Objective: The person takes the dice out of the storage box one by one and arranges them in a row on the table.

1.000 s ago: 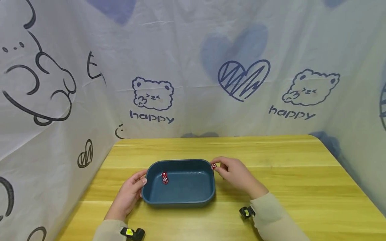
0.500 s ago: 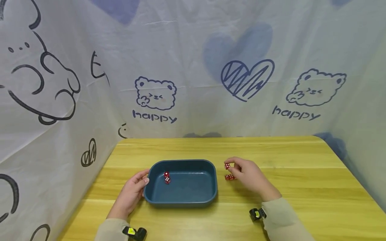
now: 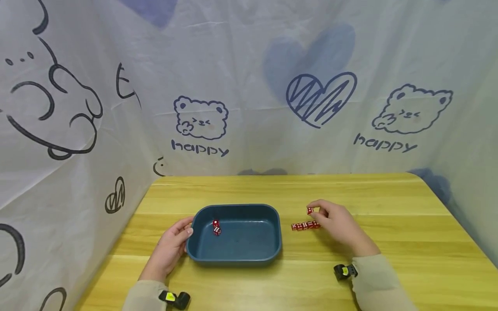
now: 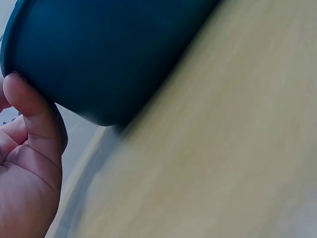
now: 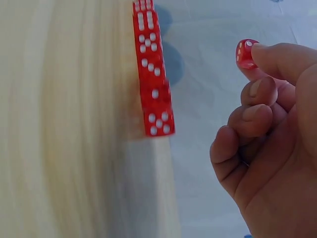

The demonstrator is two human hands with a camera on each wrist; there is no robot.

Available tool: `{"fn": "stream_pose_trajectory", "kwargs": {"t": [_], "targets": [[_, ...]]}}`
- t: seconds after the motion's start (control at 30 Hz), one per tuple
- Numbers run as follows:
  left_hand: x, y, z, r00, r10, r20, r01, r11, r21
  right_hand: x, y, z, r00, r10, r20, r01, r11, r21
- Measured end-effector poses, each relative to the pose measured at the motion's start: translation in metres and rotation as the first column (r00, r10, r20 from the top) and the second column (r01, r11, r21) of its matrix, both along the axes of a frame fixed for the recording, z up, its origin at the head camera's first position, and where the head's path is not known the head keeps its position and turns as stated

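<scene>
A dark blue rectangular tray (image 3: 237, 261) sits on the table, with red dice (image 3: 216, 227) at the left of its floor. My left hand (image 3: 171, 244) grips the tray's left end, thumb up at the rim; the left wrist view shows the thumb (image 4: 29, 106) against the outer wall. To the right of the tray, a straight row of red dice (image 3: 303, 226) with white pips lies on the table. My right hand (image 3: 338, 222) pinches a single red die (image 5: 246, 53) between thumb and forefinger, above and behind that row. Its other fingers are curled in.
The yellow wood-grain table (image 3: 389, 242) ends at a pale curtain (image 3: 249, 86) printed with bears and hearts, which also runs along both sides. A black wrist camera (image 3: 342, 271) sits at the right cuff, another camera (image 3: 180, 300) at the left.
My right hand has moved right, away from the tray's right rim, with the die still pinched. More of the dice row shows now. The left hand stays at the tray's left end.
</scene>
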State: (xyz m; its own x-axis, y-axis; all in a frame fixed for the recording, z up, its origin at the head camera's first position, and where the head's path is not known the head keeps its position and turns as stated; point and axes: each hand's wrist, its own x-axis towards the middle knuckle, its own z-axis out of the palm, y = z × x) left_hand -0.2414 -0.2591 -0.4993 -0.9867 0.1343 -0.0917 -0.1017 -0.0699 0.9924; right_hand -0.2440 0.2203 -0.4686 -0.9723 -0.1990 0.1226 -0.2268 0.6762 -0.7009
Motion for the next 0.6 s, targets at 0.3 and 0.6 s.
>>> {"fn": "stream_pose_trajectory", "kwargs": {"t": [0.3,0.6], "targets": [[0.000,-0.001,0.001,1.000,-0.023,-0.015,0.023,1.000,0.002,-0.004,0.022,-0.006,0.997,-0.045,0.058,0.047,0.998,-0.041],[0.001,0.001,0.002,1.000,-0.010,0.001,0.010,1.000,0.000,-0.003,0.040,-0.015,0.994,-0.036,0.104,0.041,0.998,-0.044]]}}
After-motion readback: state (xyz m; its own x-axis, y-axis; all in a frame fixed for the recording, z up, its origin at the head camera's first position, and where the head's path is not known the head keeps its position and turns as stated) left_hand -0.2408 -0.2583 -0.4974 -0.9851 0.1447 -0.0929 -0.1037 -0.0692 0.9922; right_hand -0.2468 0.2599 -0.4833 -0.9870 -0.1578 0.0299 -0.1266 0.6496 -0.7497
